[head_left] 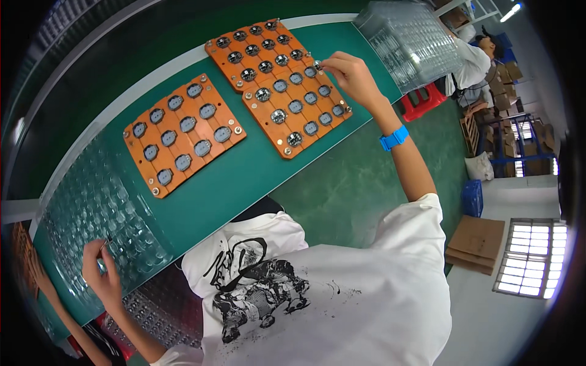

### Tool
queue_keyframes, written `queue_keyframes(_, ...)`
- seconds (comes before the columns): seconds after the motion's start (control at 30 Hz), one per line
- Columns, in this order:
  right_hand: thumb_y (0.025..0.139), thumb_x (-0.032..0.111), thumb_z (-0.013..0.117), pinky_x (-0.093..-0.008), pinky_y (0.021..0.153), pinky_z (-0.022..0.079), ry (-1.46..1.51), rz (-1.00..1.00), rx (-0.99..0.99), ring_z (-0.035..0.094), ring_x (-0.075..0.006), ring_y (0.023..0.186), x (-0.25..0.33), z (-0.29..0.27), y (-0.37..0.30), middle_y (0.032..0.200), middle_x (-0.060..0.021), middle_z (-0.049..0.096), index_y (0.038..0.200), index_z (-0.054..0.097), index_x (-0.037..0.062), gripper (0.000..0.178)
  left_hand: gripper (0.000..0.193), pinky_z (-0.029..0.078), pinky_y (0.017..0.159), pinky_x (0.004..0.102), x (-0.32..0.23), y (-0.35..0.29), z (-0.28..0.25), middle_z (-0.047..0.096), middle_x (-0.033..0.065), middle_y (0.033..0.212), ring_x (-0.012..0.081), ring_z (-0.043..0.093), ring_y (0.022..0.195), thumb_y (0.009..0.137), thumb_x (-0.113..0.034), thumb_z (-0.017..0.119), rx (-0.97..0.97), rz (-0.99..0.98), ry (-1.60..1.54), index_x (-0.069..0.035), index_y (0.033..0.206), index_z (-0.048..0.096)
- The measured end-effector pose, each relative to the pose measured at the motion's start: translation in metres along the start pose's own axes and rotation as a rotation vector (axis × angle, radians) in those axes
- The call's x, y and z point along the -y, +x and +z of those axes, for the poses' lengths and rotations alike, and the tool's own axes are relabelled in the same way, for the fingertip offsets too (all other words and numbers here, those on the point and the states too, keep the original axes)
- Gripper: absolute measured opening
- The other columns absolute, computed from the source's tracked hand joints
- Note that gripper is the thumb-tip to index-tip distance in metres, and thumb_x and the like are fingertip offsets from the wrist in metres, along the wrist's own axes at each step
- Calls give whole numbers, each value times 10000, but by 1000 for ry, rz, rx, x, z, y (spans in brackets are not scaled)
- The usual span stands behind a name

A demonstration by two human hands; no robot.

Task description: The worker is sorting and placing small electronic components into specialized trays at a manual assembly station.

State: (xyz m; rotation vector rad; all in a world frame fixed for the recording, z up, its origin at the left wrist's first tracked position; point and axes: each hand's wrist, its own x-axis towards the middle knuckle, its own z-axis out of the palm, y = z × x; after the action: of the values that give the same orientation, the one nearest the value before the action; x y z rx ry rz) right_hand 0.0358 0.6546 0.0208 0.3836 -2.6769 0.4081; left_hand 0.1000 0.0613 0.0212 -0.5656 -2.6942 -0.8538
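My right hand [349, 74], with a blue watch on its wrist, pinches a small round circuit board [318, 65] at the right edge of the orange fixture plates. The far plate [235, 43] has round circuit boards in its sockets. The nearer plate [284, 134] joined to it holds some boards and several grey round inserts. A separate orange plate [189, 125] to the left shows only grey inserts. My left hand [104, 274] is closed in a pinch on a small dark piece, too small to name, above a clear plastic blister tray [131, 207].
The plates and tray lie on a green table [244, 183] with a pale rim. Stacked clear trays [412, 46] stand at its far right, near a red stool [424, 100]. Another person's arm [61, 305] reaches in at far left; another person [476, 61] sits at upper right.
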Motion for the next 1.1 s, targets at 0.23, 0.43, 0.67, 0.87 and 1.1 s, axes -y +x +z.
queue_keyframes(0.23,777,18,669,-362,610,489,-55,-40,83,611,-276,724,0,13,-7,838,-105,609,913,657,-11,140,97,436,629,274,-13,5,8,579,122,848,197,542,689,829,79,537,33,7,-5,32,909,562)
queue_keyframes(0.43,760,25,690,-366,608,488,-44,-37,110,605,-278,721,0,11,-3,832,-104,597,920,654,-9,168,83,431,626,271,-20,15,11,573,123,832,215,550,688,824,73,536,48,-17,22,28,888,562)
queue_keyframes(0.67,737,-20,663,-367,632,484,-66,-45,120,600,-292,736,7,12,0,838,-119,583,932,640,-11,197,97,423,560,267,-26,40,19,568,112,797,194,548,621,802,72,567,63,58,24,16,882,573)
queue_keyframes(0.87,777,-37,614,-349,632,470,-45,3,136,588,-302,729,10,11,-3,834,-131,571,913,618,-23,137,57,407,513,270,-37,78,31,562,82,779,177,518,571,818,6,589,67,130,-51,-9,871,576)
queue_keyframes(1.1,796,-26,589,-360,642,472,-35,36,97,599,-316,735,16,20,1,839,-124,595,886,624,-20,96,94,489,645,386,-22,144,78,581,89,830,275,601,767,827,-129,604,-17,360,215,-42,860,590)
